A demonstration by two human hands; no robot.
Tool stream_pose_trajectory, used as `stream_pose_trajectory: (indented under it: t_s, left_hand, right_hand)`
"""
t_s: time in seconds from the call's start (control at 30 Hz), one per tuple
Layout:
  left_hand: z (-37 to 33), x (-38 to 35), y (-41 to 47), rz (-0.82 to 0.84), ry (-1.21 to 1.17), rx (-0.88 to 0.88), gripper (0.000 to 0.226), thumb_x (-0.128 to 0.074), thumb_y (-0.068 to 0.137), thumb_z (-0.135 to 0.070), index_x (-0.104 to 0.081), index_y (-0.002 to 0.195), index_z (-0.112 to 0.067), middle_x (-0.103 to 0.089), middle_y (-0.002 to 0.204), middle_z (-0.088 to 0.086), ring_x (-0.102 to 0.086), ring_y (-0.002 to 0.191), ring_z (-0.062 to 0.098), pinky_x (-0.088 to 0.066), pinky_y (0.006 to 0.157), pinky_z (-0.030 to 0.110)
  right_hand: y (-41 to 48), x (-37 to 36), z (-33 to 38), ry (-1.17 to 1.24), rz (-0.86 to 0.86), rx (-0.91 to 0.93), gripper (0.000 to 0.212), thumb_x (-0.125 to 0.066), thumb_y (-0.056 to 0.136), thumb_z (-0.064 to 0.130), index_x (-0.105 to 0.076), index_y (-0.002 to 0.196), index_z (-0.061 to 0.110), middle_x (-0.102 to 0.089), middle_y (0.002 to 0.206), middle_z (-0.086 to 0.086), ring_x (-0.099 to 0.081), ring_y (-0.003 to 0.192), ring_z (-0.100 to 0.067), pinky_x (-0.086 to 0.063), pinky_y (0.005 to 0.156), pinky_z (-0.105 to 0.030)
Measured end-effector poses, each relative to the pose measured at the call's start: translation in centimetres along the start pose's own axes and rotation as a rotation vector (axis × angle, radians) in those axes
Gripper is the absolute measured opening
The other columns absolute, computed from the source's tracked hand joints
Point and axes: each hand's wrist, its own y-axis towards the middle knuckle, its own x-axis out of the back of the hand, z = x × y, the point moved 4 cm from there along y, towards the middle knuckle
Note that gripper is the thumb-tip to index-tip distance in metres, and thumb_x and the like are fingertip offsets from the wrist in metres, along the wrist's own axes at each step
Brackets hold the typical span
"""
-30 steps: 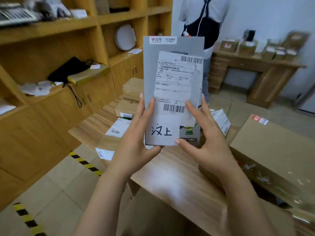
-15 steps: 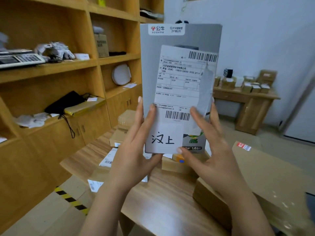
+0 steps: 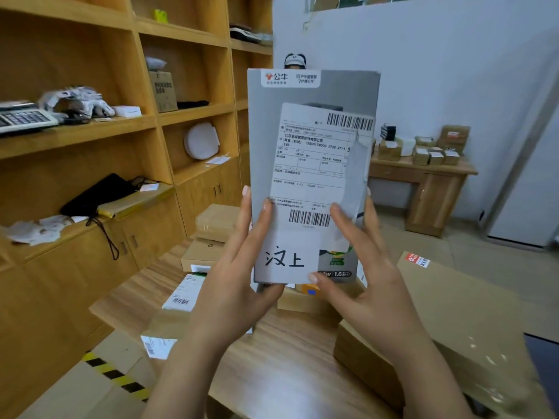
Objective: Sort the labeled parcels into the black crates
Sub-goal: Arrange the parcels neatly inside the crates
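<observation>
A flat grey parcel (image 3: 311, 98) stands upright in front of me, its white shipping label and a handwritten tag facing the camera. My left hand (image 3: 239, 285) holds its lower left edge, thumb under the bottom and fingers up the side. My right hand (image 3: 366, 276) holds the lower right edge, thumb on the front near the bottom. More labeled parcels (image 3: 186, 293) and brown boxes (image 3: 211, 223) lie on the wooden table (image 3: 281, 370) beneath. No black crate is in view.
A large cardboard box (image 3: 447, 328) sits on the table at right. Wooden shelving (image 3: 99, 128) lines the left wall. A desk (image 3: 429, 182) with small boxes stands at the back right. A person's head (image 3: 295, 60) shows just above the parcel. Striped floor tape (image 3: 118, 376) runs lower left.
Both hands have lifted the grey parcel higher and my view has tilted up with it, so the person behind is mostly hidden. The grip is the same.
</observation>
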Motion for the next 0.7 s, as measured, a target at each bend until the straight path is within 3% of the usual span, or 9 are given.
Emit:
stream_pose_trajectory:
  t_s: [0.37, 0.5, 0.63, 0.7]
  left_hand:
    - [0.5, -1.5, -0.4, 0.022, -0.011, 0.040, 0.108, -0.086, 0.070, -0.008, -0.018, 0.153, -0.011, -0.002, 0.162, 0.009, -0.005, 0.141, -0.013, -0.024, 0.088, -0.008]
    - [1.2, -1.8, -1.2, 0.032, -0.028, 0.087, 0.108, -0.085, 0.072, -0.012, -0.016, 0.155, -0.021, 0.003, 0.163, -0.001, -0.003, 0.143, -0.010, -0.027, 0.088, -0.008]
    - [2.0, -1.4, -2.4, 0.051, -0.049, 0.158, 0.110, -0.083, 0.074, -0.016, -0.009, 0.154, -0.035, 0.010, 0.161, -0.016, -0.008, 0.143, -0.010, -0.038, 0.090, 0.001]
    - [2.5, -0.9, -3.0, 0.047, -0.043, 0.181, 0.110, -0.083, 0.075, -0.016, -0.009, 0.154, -0.035, 0.011, 0.161, -0.017, -0.008, 0.144, -0.009, -0.043, 0.093, 0.008]
  right_hand:
    - [-0.4, -0.4, -1.7, 0.022, 0.056, -0.079, 0.087, -0.079, 0.079, 0.007, -0.035, 0.145, 0.043, -0.003, 0.161, 0.021, -0.015, 0.140, 0.014, -0.031, 0.085, 0.006]
    - [-0.4, -1.0, -2.2, 0.040, 0.088, -0.094, 0.087, -0.078, 0.079, 0.008, -0.034, 0.145, 0.044, -0.002, 0.160, 0.024, -0.018, 0.134, 0.022, -0.036, 0.079, 0.005]
    - [-0.3, -2.3, -2.5, -0.014, 0.125, -0.065, 0.088, -0.079, 0.080, 0.016, -0.030, 0.145, 0.049, 0.003, 0.159, 0.027, -0.009, 0.138, 0.019, -0.025, 0.093, 0.006]
    - [-0.2, -3.1, -2.5, 0.012, 0.150, -0.064, 0.088, -0.078, 0.080, 0.017, -0.029, 0.144, 0.052, 0.004, 0.159, 0.028, -0.007, 0.142, 0.013, -0.025, 0.101, -0.002]
